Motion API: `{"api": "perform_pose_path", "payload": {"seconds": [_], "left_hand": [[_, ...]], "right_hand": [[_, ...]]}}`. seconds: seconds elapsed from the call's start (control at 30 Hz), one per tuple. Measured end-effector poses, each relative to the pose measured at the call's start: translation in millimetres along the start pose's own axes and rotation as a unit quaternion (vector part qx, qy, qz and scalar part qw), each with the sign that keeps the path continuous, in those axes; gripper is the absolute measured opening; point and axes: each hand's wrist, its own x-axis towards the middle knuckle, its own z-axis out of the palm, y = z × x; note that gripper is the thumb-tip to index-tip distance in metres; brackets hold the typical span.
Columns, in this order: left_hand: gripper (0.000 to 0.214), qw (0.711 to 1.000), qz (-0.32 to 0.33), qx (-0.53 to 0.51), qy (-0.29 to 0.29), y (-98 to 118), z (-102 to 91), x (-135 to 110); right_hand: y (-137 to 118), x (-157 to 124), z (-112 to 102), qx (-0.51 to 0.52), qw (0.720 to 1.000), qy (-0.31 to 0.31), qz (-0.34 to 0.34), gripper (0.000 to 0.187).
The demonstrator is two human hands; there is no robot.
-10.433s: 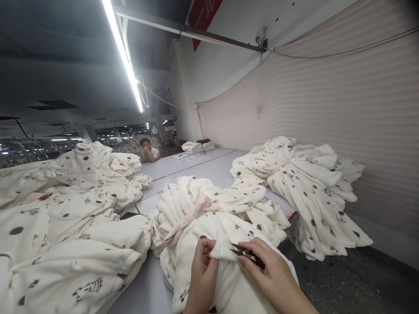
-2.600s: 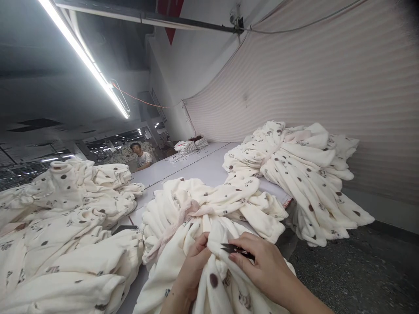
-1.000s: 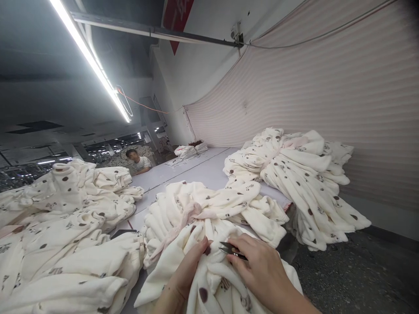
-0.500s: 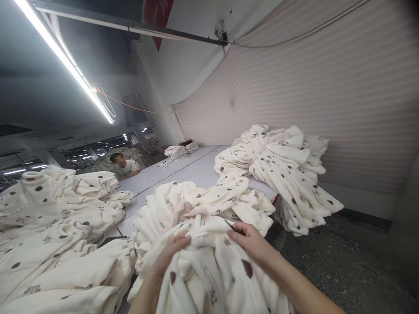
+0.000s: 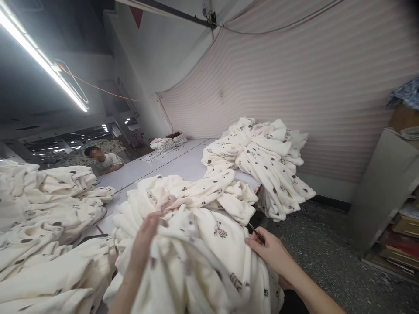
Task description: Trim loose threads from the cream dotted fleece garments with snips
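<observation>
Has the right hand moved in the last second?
Yes, to the right: a second ago the right hand was well left of the table's red-marked corner; now it sits roughly below that corner in the picture.

1. A pale wall (image 5: 166,56) is largely covered by a faintly striped pinkish sheet (image 5: 294,96), its upper edge followed by a cable (image 5: 278,31).
2. The scene is lit from the upper left by a long tube light (image 5: 46,61), to which an orange cord (image 5: 98,88) is joined.
3. A red pennant (image 5: 136,16), cut off by the upper edge, is seen beyond a metal rail (image 5: 173,11).
4. The pale worktop (image 5: 196,150) is crossed by a dark seam.
5. A dark speckled floor (image 5: 317,235) is bordered by a black baseboard (image 5: 331,203).
6. At far right, a grey cabinet (image 5: 376,192) is pictured, its shelves filled.
7. The dim hall behind is dotted with small lamps (image 5: 104,128).
</observation>
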Motion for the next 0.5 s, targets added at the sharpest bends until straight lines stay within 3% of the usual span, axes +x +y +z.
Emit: {"api": "perform_pose_path", "payload": {"seconds": [0.07,0.13,0.17,0.23,0.33,0.37,0.43,0.5], "left_hand": [[0.034,0.983,0.115,0.137,-0.044,-14,41.0,-11],[0.054,0.928,0.234,0.280,-0.081,-31,81.3,-23],[0.058,0.896,0.266,0.344,-0.093,-40,96.5,-27],[0.043,0.857,0.276,0.424,-0.098,-52,110.3,-28],[0.028,0.822,0.237,0.515,-0.044,-63,87.0,-9],[0.029,0.807,0.223,0.548,-0.002,-65,71.1,2],[0.029,0.735,0.199,0.642,0.087,-69,36.3,27],[0.027,0.711,0.190,0.667,0.116,-71,7.0,51]], "right_hand": [[-4,3,9,0.075,0.997,-0.004,-0.008,0.022],[-17,5,19,0.137,0.990,-0.012,-0.008,0.019],[-25,6,22,0.168,0.985,-0.025,0.000,0.019],[-39,4,23,0.237,0.969,-0.064,0.020,0.020],[-42,3,9,0.277,0.957,-0.076,0.043,0.024],[-37,3,2,0.260,0.963,-0.060,0.045,0.024],[-20,4,-10,0.207,0.977,-0.019,0.045,0.027],[-2,4,-14,0.165,0.985,-0.005,0.044,0.031]]}}
